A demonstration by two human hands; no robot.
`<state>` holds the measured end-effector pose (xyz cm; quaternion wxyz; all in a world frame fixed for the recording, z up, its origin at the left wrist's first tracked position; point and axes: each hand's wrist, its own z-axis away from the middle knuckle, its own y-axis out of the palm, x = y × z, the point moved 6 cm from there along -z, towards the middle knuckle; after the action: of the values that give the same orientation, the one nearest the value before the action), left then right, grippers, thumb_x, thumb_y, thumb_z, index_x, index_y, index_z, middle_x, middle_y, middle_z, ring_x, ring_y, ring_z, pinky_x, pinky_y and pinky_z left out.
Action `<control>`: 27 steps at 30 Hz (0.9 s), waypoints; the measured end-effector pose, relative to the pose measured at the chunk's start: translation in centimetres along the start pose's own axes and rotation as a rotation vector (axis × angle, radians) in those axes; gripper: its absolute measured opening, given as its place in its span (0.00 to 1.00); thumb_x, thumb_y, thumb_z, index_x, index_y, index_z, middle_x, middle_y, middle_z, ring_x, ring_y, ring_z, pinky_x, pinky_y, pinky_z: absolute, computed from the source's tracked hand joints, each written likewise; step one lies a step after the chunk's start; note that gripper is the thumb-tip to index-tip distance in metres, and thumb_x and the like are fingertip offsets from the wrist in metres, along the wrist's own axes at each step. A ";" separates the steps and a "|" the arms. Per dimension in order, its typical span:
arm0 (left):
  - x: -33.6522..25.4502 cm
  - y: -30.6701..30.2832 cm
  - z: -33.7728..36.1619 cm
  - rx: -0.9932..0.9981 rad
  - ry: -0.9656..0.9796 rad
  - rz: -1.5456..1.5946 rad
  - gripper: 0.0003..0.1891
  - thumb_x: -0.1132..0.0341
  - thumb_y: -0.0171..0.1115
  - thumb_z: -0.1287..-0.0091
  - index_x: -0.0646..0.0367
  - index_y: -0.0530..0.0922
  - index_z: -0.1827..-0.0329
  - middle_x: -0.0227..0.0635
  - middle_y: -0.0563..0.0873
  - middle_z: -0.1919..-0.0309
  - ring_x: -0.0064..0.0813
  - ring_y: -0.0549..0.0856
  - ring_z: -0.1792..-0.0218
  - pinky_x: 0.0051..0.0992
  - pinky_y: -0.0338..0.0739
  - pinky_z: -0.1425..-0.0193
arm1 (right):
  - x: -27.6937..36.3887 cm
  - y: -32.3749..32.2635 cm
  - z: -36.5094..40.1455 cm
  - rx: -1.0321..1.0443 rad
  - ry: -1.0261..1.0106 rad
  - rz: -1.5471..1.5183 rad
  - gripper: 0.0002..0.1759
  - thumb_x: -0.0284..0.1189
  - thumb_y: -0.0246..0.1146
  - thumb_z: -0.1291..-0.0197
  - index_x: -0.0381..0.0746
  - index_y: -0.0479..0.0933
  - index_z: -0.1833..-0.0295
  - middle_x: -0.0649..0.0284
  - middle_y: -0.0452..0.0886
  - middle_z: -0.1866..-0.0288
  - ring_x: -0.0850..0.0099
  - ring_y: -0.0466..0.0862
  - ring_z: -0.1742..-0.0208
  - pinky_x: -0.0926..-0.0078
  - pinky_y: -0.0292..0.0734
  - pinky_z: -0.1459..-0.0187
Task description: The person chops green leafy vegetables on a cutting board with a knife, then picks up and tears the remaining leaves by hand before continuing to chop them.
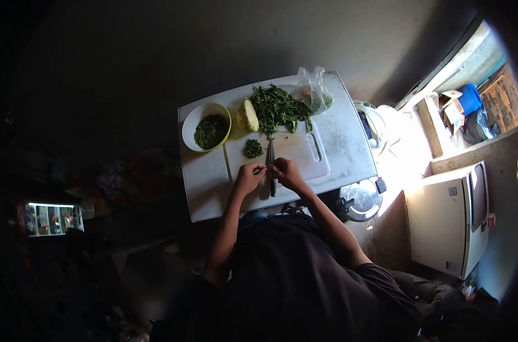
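Stem (259, 169) pinched in left hand (248, 178) | right hand (287, 173) over knife (272, 153), grip unclear (blade flat on cutting board (296, 149))

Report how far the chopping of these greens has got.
Done: a bowl holds chopped greens, and a small chopped heap lies on the cutting board. In hand: the left hand pinches a sprig, the right hand meeting it over the knife. Left: a big pile of whole leaves at the board's far end.
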<state>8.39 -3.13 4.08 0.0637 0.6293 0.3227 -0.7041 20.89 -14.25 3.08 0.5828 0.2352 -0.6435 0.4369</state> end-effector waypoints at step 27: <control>4.1 -5.2 -1.5 -0.153 0.168 -0.243 0.05 0.68 0.67 0.34 0.61 0.84 0.62 0.42 0.88 0.62 0.44 0.88 0.58 0.38 0.81 0.54 | 0.7 2.4 4.0 -0.298 0.166 0.307 0.19 0.38 0.72 0.45 0.37 0.80 0.53 0.49 0.88 0.59 0.51 0.88 0.56 0.56 0.82 0.54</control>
<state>6.28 3.07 2.27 -0.0013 0.6355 0.4531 -0.6251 16.63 -16.19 3.34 0.5886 0.0092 -0.6790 0.4385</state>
